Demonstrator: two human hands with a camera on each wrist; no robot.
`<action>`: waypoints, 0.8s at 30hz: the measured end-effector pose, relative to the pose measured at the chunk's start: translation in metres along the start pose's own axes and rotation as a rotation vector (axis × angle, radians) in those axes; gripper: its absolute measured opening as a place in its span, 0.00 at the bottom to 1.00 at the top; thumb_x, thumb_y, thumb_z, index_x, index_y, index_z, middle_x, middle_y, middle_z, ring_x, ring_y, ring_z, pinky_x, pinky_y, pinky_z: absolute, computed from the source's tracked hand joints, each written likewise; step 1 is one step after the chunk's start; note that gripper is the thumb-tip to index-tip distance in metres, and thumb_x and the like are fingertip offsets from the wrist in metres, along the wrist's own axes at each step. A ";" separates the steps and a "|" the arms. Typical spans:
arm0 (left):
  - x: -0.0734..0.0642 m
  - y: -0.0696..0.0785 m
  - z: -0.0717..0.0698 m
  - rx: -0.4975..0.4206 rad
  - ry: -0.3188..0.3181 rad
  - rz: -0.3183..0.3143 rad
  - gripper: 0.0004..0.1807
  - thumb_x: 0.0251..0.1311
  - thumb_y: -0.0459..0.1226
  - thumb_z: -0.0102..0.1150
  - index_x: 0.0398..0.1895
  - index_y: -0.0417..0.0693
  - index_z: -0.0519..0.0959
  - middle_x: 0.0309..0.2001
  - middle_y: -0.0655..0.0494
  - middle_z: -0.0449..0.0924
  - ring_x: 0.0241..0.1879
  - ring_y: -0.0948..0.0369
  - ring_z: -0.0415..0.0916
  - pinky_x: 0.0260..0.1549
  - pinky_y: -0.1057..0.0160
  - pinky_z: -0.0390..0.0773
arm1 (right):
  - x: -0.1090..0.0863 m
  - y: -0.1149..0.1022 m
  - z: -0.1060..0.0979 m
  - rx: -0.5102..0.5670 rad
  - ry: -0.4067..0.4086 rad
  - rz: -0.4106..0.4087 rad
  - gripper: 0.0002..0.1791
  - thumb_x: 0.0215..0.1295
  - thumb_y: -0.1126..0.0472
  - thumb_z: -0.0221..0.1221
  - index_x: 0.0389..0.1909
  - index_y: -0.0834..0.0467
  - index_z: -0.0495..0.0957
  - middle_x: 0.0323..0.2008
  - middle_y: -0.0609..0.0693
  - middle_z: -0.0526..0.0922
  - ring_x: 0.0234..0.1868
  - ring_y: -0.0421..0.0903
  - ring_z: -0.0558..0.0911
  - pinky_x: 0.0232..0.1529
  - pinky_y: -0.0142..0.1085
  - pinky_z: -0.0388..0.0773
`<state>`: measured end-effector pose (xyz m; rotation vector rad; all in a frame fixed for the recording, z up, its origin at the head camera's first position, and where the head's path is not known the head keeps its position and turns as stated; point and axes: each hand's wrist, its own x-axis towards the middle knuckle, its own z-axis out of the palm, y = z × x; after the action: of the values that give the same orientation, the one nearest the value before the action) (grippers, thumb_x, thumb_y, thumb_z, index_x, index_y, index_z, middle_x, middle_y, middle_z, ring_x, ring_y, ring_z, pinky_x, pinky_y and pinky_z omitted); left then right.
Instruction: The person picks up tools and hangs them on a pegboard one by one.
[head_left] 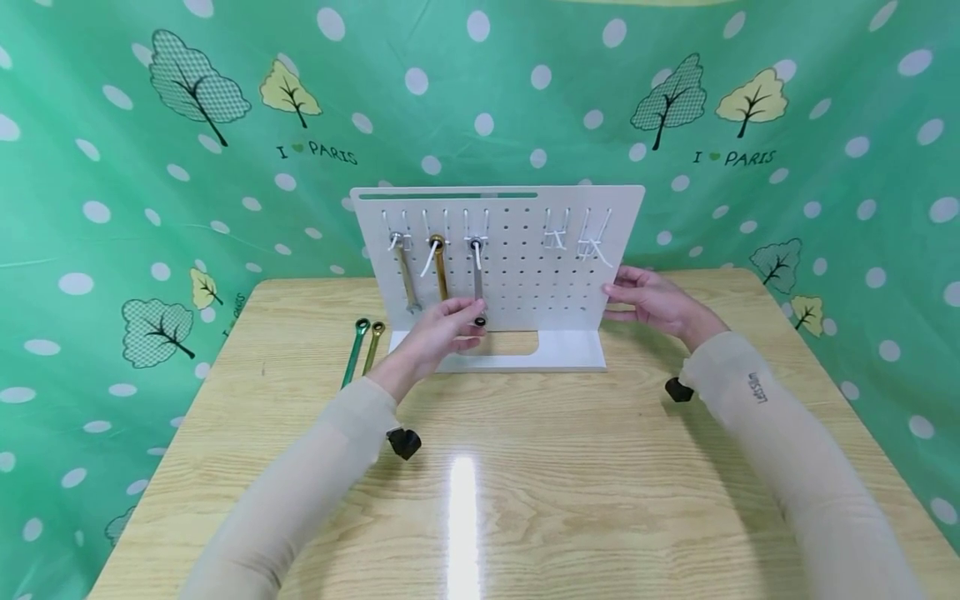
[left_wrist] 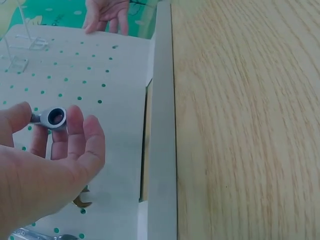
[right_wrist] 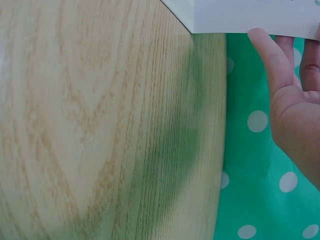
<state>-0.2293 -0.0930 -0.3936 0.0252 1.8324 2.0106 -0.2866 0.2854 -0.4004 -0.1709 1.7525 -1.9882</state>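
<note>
My left hand point(head_left: 438, 333) grips the lower end of a silver ratchet wrench point(head_left: 477, 275) between thumb and fingers. The wrench's upper ring is on the third hook from the left of a white pegboard point(head_left: 513, 318). In the left wrist view its lower ring end point(left_wrist: 46, 119) shows between the thumb and fingertips. At the board's right edge, my right hand point(head_left: 660, 304) holds on with the thumb in front and fingers behind. To the left hang a dull-coloured wrench point(head_left: 407, 275) and a bronze wrench point(head_left: 440, 271), each on its own hook.
Beside the board's left foot, a green wrench point(head_left: 355, 354) and a gold wrench point(head_left: 372, 346) lie on the wooden table point(head_left: 570, 467). Two bare white hooks point(head_left: 555, 239) sit at the board's upper right. A green dotted cloth point(head_left: 480, 150) surrounds the table's back and sides.
</note>
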 end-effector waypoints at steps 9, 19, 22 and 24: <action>0.003 0.003 0.000 -0.044 0.043 -0.016 0.24 0.73 0.44 0.59 0.62 0.37 0.71 0.56 0.43 0.74 0.51 0.49 0.79 0.62 0.48 0.76 | 0.001 0.000 0.001 -0.012 0.008 -0.003 0.21 0.75 0.66 0.57 0.66 0.55 0.72 0.59 0.53 0.81 0.58 0.52 0.82 0.62 0.53 0.74; 0.000 -0.008 -0.007 -0.086 0.038 -0.056 0.24 0.73 0.40 0.58 0.67 0.39 0.69 0.66 0.37 0.70 0.66 0.37 0.68 0.64 0.44 0.72 | -0.001 0.000 0.003 0.009 0.020 0.007 0.20 0.74 0.67 0.58 0.65 0.55 0.74 0.58 0.53 0.82 0.57 0.52 0.82 0.62 0.54 0.73; 0.001 -0.012 -0.012 -0.092 0.030 -0.064 0.25 0.74 0.38 0.57 0.69 0.40 0.69 0.67 0.37 0.70 0.66 0.38 0.68 0.64 0.44 0.72 | -0.002 -0.001 0.003 0.011 0.019 0.006 0.20 0.74 0.67 0.58 0.65 0.55 0.74 0.57 0.53 0.82 0.57 0.52 0.82 0.62 0.55 0.73; 0.001 -0.015 -0.016 -0.092 0.023 -0.067 0.25 0.74 0.37 0.57 0.70 0.41 0.68 0.66 0.37 0.70 0.66 0.38 0.68 0.65 0.45 0.72 | -0.003 -0.001 0.003 0.009 0.018 0.005 0.20 0.74 0.67 0.58 0.65 0.54 0.74 0.57 0.53 0.82 0.58 0.53 0.81 0.63 0.55 0.72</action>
<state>-0.2309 -0.1067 -0.4101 -0.0849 1.7291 2.0545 -0.2833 0.2837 -0.3981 -0.1463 1.7529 -1.9993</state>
